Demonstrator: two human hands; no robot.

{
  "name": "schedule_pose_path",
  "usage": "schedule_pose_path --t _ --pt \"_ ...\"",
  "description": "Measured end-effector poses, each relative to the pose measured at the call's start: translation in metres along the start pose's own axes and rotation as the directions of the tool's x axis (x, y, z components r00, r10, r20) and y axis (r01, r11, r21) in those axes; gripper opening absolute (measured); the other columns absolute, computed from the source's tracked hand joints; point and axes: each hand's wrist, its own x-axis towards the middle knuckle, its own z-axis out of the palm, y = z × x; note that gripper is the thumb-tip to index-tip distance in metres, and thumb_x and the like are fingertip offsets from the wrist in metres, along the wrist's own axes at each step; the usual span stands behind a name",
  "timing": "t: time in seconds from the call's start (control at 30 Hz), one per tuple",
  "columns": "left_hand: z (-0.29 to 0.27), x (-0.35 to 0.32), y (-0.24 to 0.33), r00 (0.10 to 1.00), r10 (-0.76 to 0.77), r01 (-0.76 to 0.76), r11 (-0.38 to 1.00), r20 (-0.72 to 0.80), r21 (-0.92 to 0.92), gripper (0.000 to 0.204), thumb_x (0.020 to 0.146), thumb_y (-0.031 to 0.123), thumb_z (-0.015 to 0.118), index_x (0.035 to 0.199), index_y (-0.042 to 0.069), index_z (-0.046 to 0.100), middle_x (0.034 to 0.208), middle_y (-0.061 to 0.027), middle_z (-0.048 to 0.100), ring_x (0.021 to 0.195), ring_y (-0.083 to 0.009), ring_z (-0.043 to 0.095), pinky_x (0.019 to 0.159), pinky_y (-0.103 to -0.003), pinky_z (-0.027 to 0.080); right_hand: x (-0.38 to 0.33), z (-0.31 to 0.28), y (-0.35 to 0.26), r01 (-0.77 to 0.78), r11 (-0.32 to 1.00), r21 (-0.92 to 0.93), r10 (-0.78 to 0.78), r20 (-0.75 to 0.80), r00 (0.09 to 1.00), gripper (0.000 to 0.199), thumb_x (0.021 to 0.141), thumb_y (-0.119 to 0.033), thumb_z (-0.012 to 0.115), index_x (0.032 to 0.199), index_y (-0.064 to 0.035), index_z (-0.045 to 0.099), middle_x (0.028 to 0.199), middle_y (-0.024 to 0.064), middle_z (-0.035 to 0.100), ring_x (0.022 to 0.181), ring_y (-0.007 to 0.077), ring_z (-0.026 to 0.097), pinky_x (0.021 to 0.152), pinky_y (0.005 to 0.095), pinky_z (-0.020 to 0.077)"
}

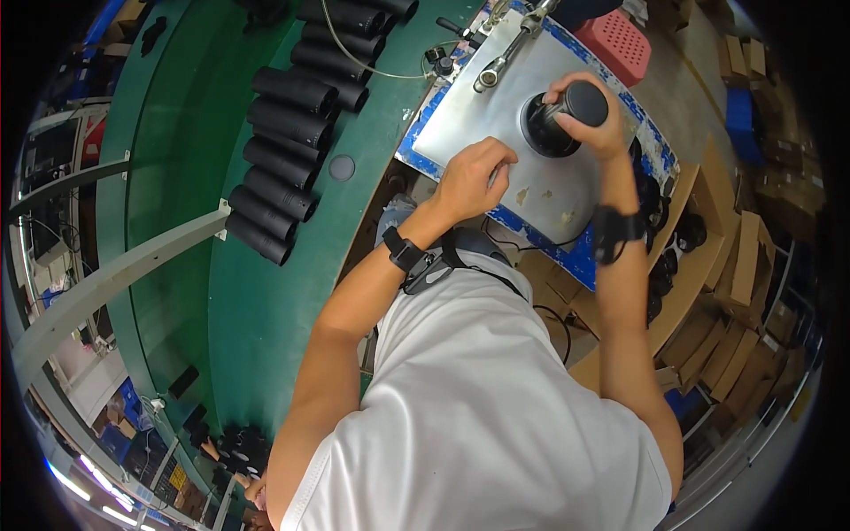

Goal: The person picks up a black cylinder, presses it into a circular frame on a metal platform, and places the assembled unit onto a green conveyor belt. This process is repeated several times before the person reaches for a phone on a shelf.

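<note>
My right hand is wrapped round a black cylinder with a flat round cap. The cylinder's wide black base rests on a metal plate, and it leans toward the right in the picture. My left hand hovers over the plate's near left edge, apart from the cylinder. Its fingers are curled in, and nothing shows in them. Dark straps go round both wrists.
Black tubes lie in a row on the green bench, beside a black disc. A metal lever fitting is at the plate's far edge. A pink perforated basket stands beyond. At right, a cardboard box holds black parts.
</note>
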Motion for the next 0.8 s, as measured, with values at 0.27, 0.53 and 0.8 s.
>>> schedule_pose_path --t 0.27,0.53,0.8 --pt "0.006 0.006 -0.001 1.0 0.004 -0.003 0.999 -0.027 0.04 0.01 0.075 -0.002 0.058 0.083 0.004 0.06 0.077 -0.012 0.059 0.068 -0.0324 0.058 0.063 -0.039 0.047 -0.011 0.064 0.009 0.032 0.973 -0.227 -0.188 -0.709 0.679 0.038 0.072 -0.002 0.077 0.103 -0.0004 0.056 0.096 0.0087 0.066 0.088 0.0154 0.062 0.086 0.0289 0.0476" --pt "0.006 0.007 -0.001 1.0 0.012 -0.012 1.0 -0.009 0.019 0.01 0.075 -0.001 0.058 0.083 0.004 0.061 0.076 -0.0116 0.058 0.065 -0.0309 0.058 0.06 -0.038 0.046 -0.012 0.021 0.019 0.009 1.0 0.029 -0.006 -0.089 0.996 0.033 0.072 -0.003 0.067 0.104 0.0008 0.057 0.102 0.0126 0.065 0.094 0.0183 0.061 0.092 0.0314 0.0449" --pt "-0.04 0.056 0.0 0.972 -0.044 0.012 0.99 -0.231 -0.139 0.009 0.081 0.001 0.058 0.085 0.003 0.066 0.076 -0.0087 0.067 0.063 -0.0154 0.063 0.058 -0.027 0.048 -0.014 0.03 0.034 0.217 0.955 -0.202 -0.29 -0.478 0.829 0.029 0.074 -0.001 0.064 0.102 0.0015 0.055 0.093 0.0117 0.064 0.087 0.0194 0.062 0.088 0.0347 0.0481"
